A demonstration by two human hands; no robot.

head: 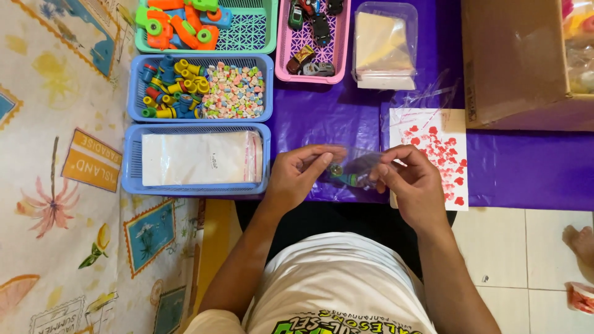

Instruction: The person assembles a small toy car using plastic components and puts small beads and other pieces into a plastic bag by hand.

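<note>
Hands meet over the near edge of the purple-covered bench (322, 111), both pinched on one small clear plastic bag (349, 168). The left hand (297, 176) grips the bag's left edge between thumb and forefinger; the right hand (414, 182) grips its right edge the same way. A small green-and-blue toy (342, 175) sits inside the bag, between the two hands. Taking the bag as landmark: just to its right lies a sheet printed with red hearts (439, 154). To its left stands a blue basket (133, 162) holding flat white packets. Beyond that basket, a second blue basket (137, 86) holds coloured plastic parts and pastel pieces. Farther beyond the bag stand a pink basket (281, 43) of toy cars and a clear container (385, 43).
</note>
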